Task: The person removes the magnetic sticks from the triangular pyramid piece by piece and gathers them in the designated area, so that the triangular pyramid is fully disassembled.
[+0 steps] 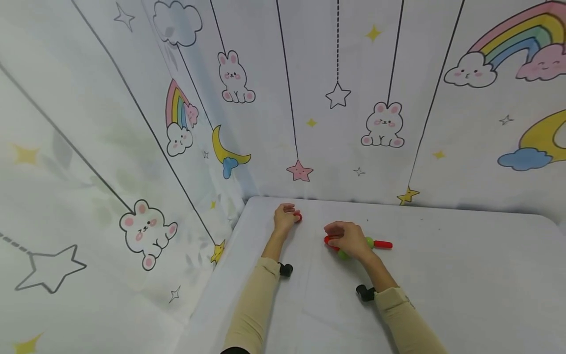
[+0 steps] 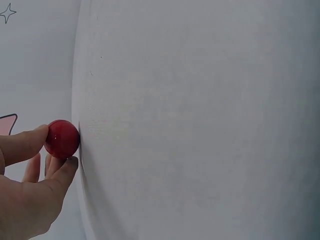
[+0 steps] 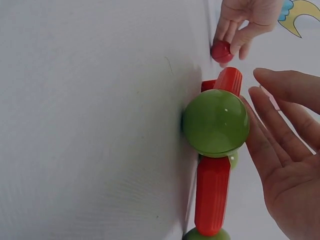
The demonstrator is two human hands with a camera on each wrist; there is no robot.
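Near the back left of the table, my left hand point(image 1: 284, 218) pinches a small red ball point(image 2: 62, 139) between thumb and fingertips, right at the white surface. To its right lies a toy of green balls point(image 3: 216, 122) and ridged red rods point(image 3: 212, 196) joined end to end. My right hand point(image 3: 290, 145) hovers over and beside this toy, fingers loosely bent and thumb apart from them, gripping nothing. In the head view it hides part of the toy; one red rod point(image 1: 382, 244) sticks out to the right.
A white cloth covers the table point(image 1: 468, 275). Behind and at the left, a white curtain point(image 1: 265, 123) printed with bears, stars and rainbows hangs along the table's edge. Small black cameras point(image 1: 365, 293) are worn at both wrists.
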